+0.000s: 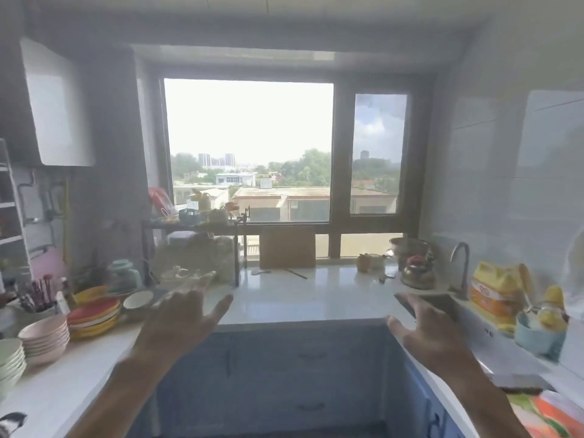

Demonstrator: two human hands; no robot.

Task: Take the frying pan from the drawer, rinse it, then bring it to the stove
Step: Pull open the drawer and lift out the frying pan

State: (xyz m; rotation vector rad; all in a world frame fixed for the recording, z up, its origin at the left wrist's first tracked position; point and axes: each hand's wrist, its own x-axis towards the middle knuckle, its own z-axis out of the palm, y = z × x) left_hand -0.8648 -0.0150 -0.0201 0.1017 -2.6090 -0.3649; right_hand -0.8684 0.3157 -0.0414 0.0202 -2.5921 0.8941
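Observation:
Both my hands are raised in front of me over the white countertop (303, 298), fingers spread and holding nothing. My left hand (181, 324) hovers near the counter's front edge at left. My right hand (426, 330) hovers beside the sink (439, 303), whose grey faucet (462, 267) stands at the right. Below the counter are blue cabinet drawers (311, 355) with dark handles, all closed. No frying pan or stove is in view. The picture is blurred.
Stacked plates and bowls (94, 316) crowd the left counter, with a dish rack (192, 248) behind. A wooden cutting board (287, 247) leans under the window. A kettle (417, 273), a yellow bag (496, 292) and a blue bowl (538, 338) sit around the sink.

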